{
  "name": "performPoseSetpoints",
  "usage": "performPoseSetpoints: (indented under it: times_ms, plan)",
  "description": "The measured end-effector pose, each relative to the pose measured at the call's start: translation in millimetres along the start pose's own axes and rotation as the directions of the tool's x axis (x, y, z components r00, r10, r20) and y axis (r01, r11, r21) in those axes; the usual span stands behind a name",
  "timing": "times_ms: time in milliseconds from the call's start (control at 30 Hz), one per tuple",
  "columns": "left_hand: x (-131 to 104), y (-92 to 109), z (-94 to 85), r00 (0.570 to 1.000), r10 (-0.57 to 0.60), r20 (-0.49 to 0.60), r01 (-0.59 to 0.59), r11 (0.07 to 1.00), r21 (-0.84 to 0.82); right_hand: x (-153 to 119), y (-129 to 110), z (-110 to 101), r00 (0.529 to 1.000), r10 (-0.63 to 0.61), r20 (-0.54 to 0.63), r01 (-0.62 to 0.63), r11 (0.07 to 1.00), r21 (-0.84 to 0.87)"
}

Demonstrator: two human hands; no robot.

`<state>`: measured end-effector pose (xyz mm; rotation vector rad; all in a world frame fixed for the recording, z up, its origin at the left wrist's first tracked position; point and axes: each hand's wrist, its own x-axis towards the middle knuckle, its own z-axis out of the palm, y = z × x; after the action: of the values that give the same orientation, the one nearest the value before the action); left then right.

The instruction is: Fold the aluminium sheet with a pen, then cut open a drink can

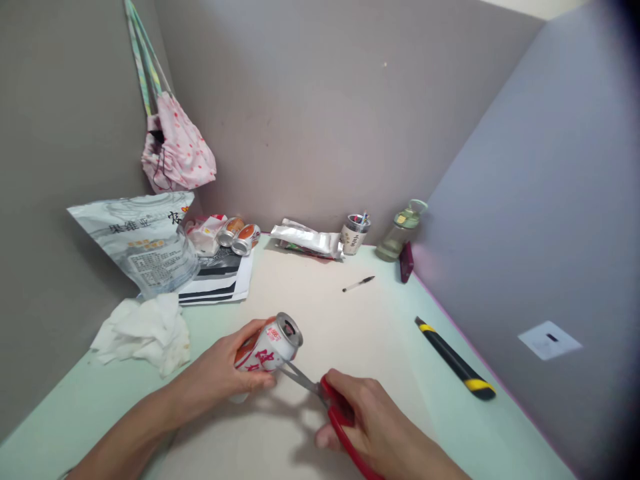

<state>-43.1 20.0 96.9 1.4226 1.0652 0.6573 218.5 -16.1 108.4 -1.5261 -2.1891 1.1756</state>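
Note:
My left hand [234, 365] is wrapped round a drink can [273, 343], white and orange with red lettering. The can is tilted, its opened top facing up and to the right. In my right hand [375, 417] is a pair of scissors [340, 413] with red handles, the blades slightly apart. Their tips touch or nearly touch the can's side just below the rim; whether they pierce the metal I cannot tell. Some of my right fingers are hidden behind the handles.
A utility knife [455, 363] lies at right, a pen [359, 284] farther back. Along the back stand two cans [245, 240], foil packets [307, 239], a pen cup [355, 235], a bottle [400, 233] and a phone [407, 262]. Crumpled tissue [145, 333] and a large bag [145, 247] sit left.

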Motion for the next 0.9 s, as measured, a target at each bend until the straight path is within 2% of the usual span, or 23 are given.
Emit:
performPoseSetpoints:
  times_ms: [33, 133, 200, 300, 467, 733, 800, 900]
  plan:
    - [0, -2, 0.0, 0.999, -0.003, 0.032, 0.004, 0.999, -0.034, -2, -1, -1, 0.999, 0.019, 0.037, -0.020, 0.999, 0.035]
    - [-2, -5, 3.0, 0.974, 0.009, 0.224, 0.028, 0.986, -0.164, -6, -2, -4, 0.983, 0.041, 0.182, -0.074, 0.980, 0.183]
    - [-3, -7, 7.5, 0.967, 0.019, 0.255, 0.027, 0.985, -0.173, -8, -3, -4, 0.976, 0.045, 0.212, -0.097, 0.965, 0.242]
    - [-1, -8, 15.0, 0.985, 0.022, 0.170, 0.001, 0.991, -0.134, -7, -6, -2, 0.987, 0.060, 0.147, -0.091, 0.972, 0.215]
    - [0, -7, 20.5, 0.995, -0.020, 0.097, 0.021, 1.000, -0.013, -3, -13, 2, 0.998, 0.054, 0.029, -0.057, 0.993, 0.104]
    - [-1, 5, 19.5, 0.999, -0.012, -0.051, 0.020, 0.989, 0.149, -1, -6, 0, 0.985, 0.163, 0.057, -0.171, 0.966, 0.194]
    - [-1, 6, 16.7, 0.988, 0.010, -0.153, 0.032, 0.963, 0.266, -2, -4, -1, 0.983, 0.171, 0.070, -0.182, 0.962, 0.203]
    - [1, 2, 12.0, 0.935, 0.127, -0.332, 0.051, 0.875, 0.481, -2, -1, -1, 0.981, 0.178, 0.079, -0.190, 0.963, 0.190]
